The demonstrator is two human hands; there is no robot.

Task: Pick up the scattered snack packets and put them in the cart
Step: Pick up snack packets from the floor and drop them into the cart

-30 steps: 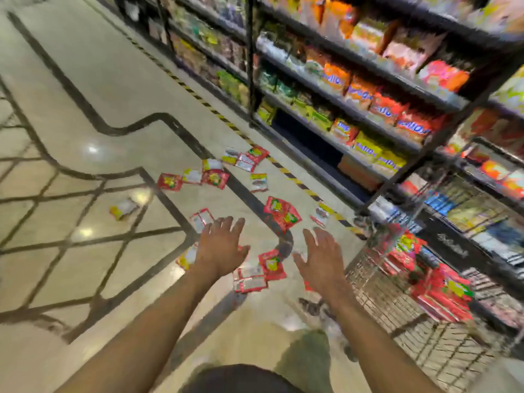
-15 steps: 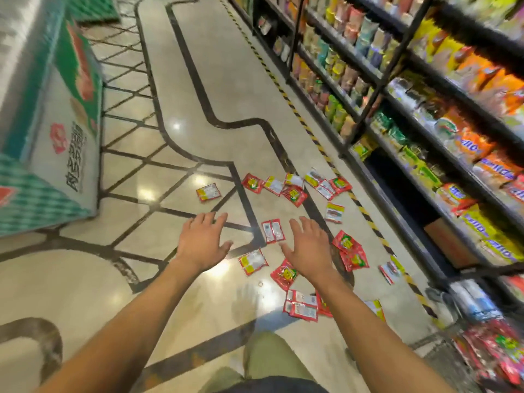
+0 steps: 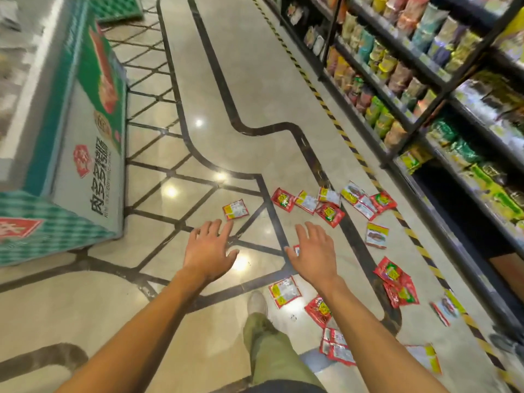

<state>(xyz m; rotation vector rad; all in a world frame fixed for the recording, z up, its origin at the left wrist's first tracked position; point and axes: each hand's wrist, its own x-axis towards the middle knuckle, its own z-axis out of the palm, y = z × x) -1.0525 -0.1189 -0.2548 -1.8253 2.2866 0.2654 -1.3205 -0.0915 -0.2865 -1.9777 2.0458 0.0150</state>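
Several red and white snack packets lie scattered on the shiny floor. One lone packet (image 3: 235, 209) lies just beyond my left hand (image 3: 209, 251). A row of packets (image 3: 330, 201) lies farther ahead to the right. Another packet (image 3: 284, 291) lies below my right hand (image 3: 314, 252), with more packets (image 3: 397, 282) to the right and a pair (image 3: 336, 346) near my leg. Both hands are stretched out over the floor with fingers spread, holding nothing. A packet is partly hidden under my right hand. The cart is out of view.
Stocked shop shelves (image 3: 425, 89) run along the right, edged by a yellow-black floor stripe (image 3: 337, 126). A green and white chest freezer (image 3: 71, 143) stands at the left. My own leg and shoe (image 3: 258, 303) are below the hands.
The view has swung left and away from the cart, which has left the frame. Both hands stay open and have moved forward over the packets.
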